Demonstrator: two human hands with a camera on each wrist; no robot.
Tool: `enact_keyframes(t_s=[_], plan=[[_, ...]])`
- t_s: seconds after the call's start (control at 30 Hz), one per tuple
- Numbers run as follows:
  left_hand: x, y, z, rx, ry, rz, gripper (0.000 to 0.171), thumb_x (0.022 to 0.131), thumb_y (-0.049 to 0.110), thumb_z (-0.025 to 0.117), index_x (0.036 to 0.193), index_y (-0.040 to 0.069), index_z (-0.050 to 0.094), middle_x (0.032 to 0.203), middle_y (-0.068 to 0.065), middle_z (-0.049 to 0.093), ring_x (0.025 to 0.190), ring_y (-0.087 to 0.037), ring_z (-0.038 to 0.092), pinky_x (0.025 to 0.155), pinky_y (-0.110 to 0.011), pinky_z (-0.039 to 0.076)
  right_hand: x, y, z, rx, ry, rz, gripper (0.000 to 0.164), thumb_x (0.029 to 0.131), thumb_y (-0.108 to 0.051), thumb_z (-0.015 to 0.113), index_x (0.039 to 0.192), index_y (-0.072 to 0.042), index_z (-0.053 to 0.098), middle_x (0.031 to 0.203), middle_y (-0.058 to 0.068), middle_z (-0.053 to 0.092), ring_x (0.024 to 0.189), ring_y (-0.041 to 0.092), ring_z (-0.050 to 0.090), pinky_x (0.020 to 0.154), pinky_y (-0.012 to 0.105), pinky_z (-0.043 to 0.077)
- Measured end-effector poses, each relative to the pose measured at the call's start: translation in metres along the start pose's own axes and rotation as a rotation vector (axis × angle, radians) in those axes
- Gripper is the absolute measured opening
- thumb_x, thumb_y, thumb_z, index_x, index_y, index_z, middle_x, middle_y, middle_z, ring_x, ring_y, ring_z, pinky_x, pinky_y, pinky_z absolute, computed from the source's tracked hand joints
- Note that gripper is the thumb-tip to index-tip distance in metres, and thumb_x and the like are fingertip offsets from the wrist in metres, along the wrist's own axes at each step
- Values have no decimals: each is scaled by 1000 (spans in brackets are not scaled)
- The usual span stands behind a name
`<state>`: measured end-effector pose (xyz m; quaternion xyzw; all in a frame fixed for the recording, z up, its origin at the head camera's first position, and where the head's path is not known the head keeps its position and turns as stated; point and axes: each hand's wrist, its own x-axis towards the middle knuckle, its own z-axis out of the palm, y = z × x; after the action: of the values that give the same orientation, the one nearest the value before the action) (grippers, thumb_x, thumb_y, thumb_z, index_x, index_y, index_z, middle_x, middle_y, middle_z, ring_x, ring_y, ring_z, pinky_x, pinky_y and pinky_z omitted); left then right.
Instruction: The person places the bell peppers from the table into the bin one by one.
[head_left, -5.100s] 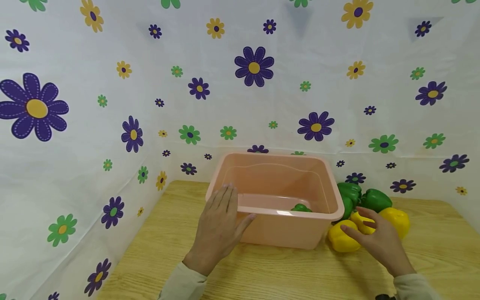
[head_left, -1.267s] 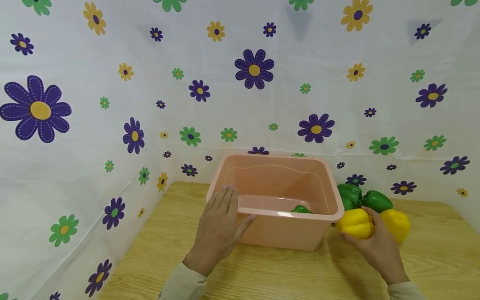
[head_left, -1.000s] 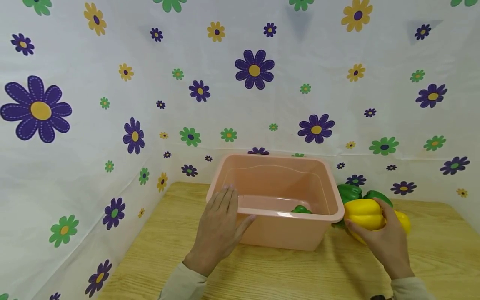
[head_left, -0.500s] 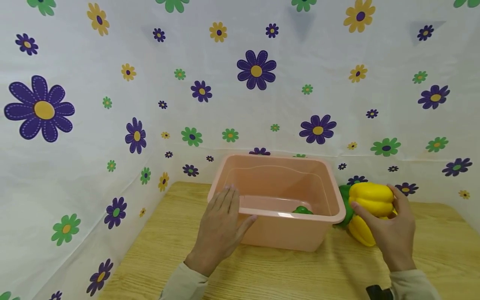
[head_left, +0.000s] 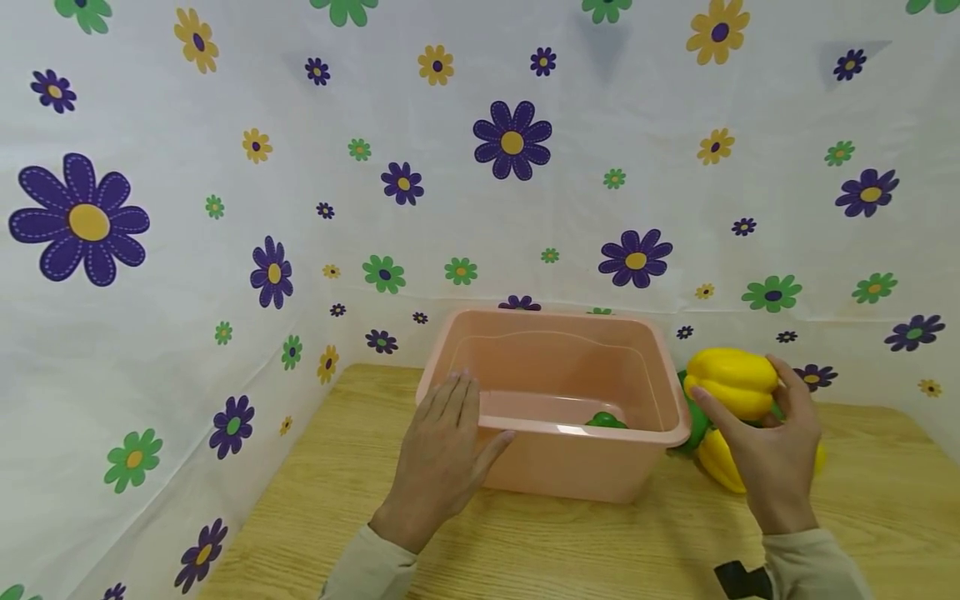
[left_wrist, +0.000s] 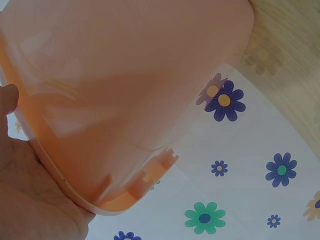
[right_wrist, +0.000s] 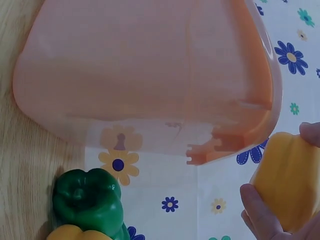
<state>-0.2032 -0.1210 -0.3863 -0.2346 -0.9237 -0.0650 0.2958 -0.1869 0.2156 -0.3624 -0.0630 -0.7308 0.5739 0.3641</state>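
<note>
A yellow bell pepper (head_left: 731, 382) is gripped between the thumb and fingers of my right hand (head_left: 776, 450), raised above the other peppers just right of the pink plastic basin (head_left: 570, 458). The right wrist view shows the same yellow pepper (right_wrist: 287, 180) beside the basin's outer corner. My left hand (head_left: 435, 454) lies with straight fingers over the basin's front left rim, its thumb along the front. Inside the basin, a green bell pepper (head_left: 606, 420) shows partly above the front rim.
Under my right hand lie another yellow pepper (head_left: 722, 462) and green peppers (right_wrist: 90, 200), partly hidden. A white flowered sheet (head_left: 555, 208) hangs behind and to the left of the wooden table (head_left: 540, 550). A dark object (head_left: 742, 579) shows by the right sleeve.
My right hand has taken hold of a yellow pepper and lifted it up from the pile, most recently moving slightly left towards the basin. The left hand has stayed on the rim.
</note>
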Motion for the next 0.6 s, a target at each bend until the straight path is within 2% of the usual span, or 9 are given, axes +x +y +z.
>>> enact_keyframes(t_s=[0.4, 0.6], plan=[[0, -1, -1, -4, -11, -8, 76, 102, 52, 53, 145, -11, 46, 152, -26, 44, 141, -38, 43, 119, -48, 31, -4, -6, 9, 18, -79, -11, 85, 80, -6, 86, 152, -15, 42, 140, 12, 57, 103, 12, 62, 82, 10, 52], [-1, 0, -1, -12, -18, -17, 76, 102, 53, 53, 145, -10, 46, 152, -25, 44, 141, -38, 43, 119, -47, 30, -7, -9, 11, 0, -72, -50, 87, 78, -4, 87, 152, -12, 42, 141, 14, 56, 104, 11, 60, 83, 10, 51]])
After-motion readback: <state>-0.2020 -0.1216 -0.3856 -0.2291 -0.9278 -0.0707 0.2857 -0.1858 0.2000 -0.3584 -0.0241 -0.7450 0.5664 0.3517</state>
